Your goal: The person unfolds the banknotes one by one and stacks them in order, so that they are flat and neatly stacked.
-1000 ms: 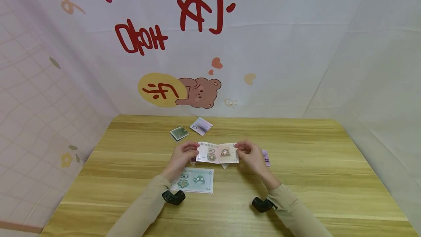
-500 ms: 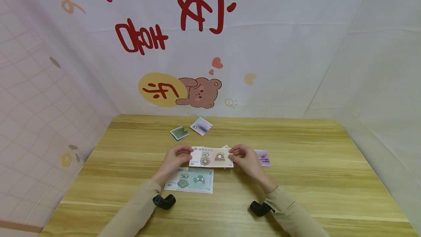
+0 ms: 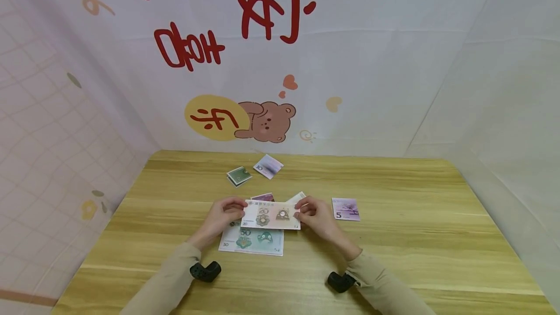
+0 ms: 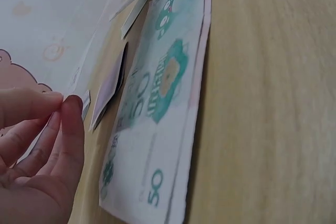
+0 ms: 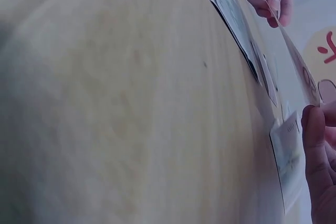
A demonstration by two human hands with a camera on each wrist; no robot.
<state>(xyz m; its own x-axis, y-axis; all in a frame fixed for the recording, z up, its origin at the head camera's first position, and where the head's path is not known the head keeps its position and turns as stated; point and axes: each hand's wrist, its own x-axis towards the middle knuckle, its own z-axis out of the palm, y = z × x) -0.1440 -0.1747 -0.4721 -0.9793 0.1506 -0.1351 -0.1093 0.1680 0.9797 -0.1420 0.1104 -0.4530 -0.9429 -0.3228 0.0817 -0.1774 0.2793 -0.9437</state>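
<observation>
Stretched flat between both hands is a brownish 20 banknote (image 3: pixel 271 215), raised above the table. My left hand (image 3: pixel 221 218) pinches its left end between thumb and fingers, seen close up in the left wrist view. The right hand (image 3: pixel 319 218) pinches the opposite end. Below the held note, partly covered by it, lies a green 50 banknote (image 3: pixel 251 245), with another note's edge showing under it in the left wrist view. Behind the held note, a folded dark red note (image 3: pixel 264 197) and a folded pale note (image 3: pixel 297 197) peek out from the table.
A folded purple 5 note (image 3: pixel 346 209) lies right of my right hand. Farther back on the wooden table (image 3: pixel 415 237) sit a folded green note (image 3: pixel 239 176) and a folded 10 note (image 3: pixel 268 166). A white printed curtain (image 3: pixel 372 86) hangs behind the table.
Both hands have moved left and toward me with the 20 note, which has gone from creased to nearly flat. It now overlaps the 50 note; the 5 note has come into full view.
</observation>
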